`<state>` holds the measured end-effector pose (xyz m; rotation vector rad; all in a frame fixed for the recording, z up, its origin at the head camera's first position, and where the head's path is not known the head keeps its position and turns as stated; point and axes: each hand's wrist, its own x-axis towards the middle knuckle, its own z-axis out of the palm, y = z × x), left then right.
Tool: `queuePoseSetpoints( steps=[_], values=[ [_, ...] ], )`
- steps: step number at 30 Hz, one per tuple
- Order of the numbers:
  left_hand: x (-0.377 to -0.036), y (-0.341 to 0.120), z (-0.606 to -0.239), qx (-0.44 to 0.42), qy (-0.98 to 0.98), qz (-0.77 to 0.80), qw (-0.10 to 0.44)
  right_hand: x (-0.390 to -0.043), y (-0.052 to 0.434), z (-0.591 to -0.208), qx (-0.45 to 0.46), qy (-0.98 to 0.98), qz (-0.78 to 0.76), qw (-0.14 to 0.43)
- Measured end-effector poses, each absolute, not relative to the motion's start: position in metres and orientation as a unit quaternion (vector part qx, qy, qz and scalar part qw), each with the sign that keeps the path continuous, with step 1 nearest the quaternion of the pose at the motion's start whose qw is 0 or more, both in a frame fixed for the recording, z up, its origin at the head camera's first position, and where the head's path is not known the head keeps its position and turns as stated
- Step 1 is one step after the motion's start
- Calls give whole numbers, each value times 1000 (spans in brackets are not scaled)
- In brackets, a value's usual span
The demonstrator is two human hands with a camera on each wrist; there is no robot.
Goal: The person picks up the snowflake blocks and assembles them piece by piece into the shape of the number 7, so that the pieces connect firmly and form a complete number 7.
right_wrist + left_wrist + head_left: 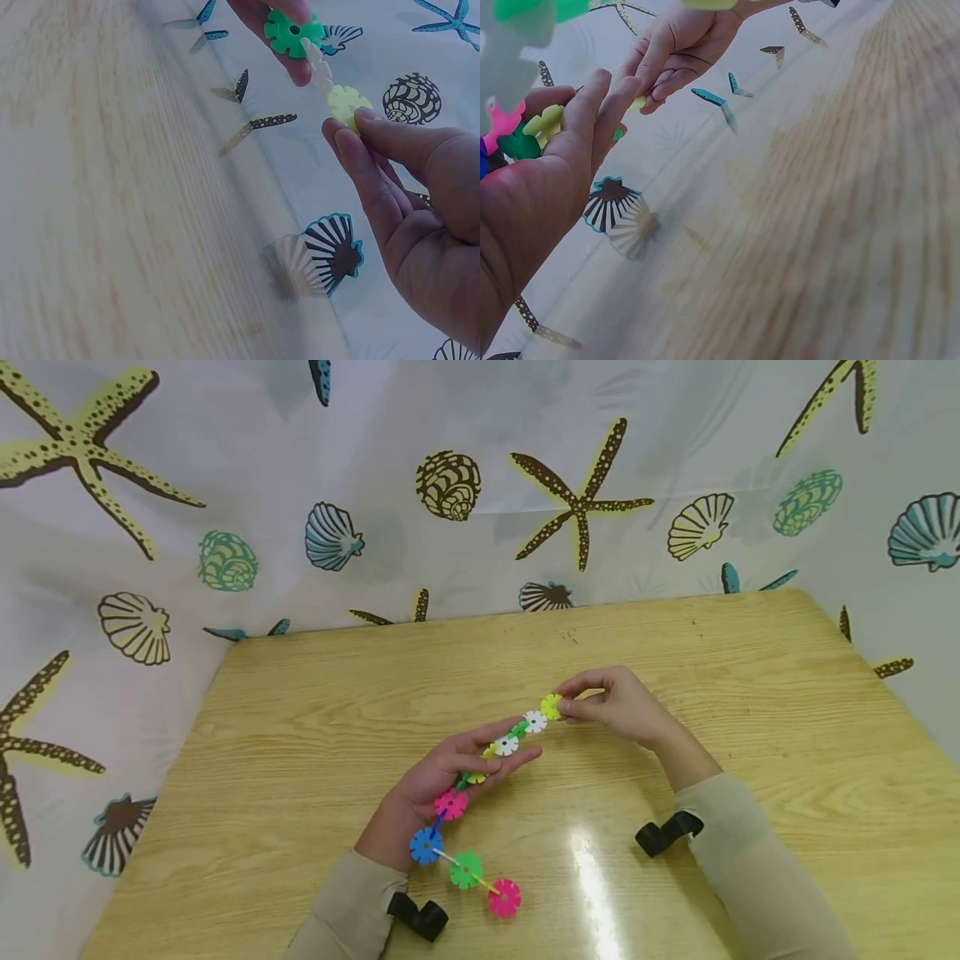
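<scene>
Chain of snowflake discs (480, 793) held above the wooden table (750, 710), its near end hanging over the near edge. Middle section gripped in curled fingers of left hand (442, 777). Far yellow-green disc (552, 706) pinched by right hand (618, 702). Seashell-print curtain (450, 485) seen beyond the table.

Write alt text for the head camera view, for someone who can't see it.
Two hands hold a chain of colourful flower-shaped discs above a wooden table. The right hand pinches the yellow-green end disc; the left hand cradles the middle. A seashell-print curtain hangs behind.
</scene>
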<state>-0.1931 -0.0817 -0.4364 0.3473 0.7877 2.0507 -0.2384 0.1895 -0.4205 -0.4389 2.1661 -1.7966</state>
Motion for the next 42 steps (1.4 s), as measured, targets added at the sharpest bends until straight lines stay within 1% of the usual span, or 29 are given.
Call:
queuePoseSetpoints(
  steps=[15, 25, 30, 37, 42],
  values=[
    [-193, -82, -437, 142, 303, 826, 455, -238, 188, -422, -161, 753, -622, 142],
    [-191, -80, -438, 153, 333, 821, 439, -237, 185, -424, -166, 766, -604, 144],
    [-190, -77, -441, 149, 345, 810, 451, -237, 188, -425, -177, 781, -580, 153],
    [-189, -77, -442, 144, 326, 815, 458, -236, 189, -428, -156, 768, -596, 176],
    [-189, -77, -441, 162, 329, 817, 444, -236, 188, -427, -133, 742, -629, 190]
  ],
)
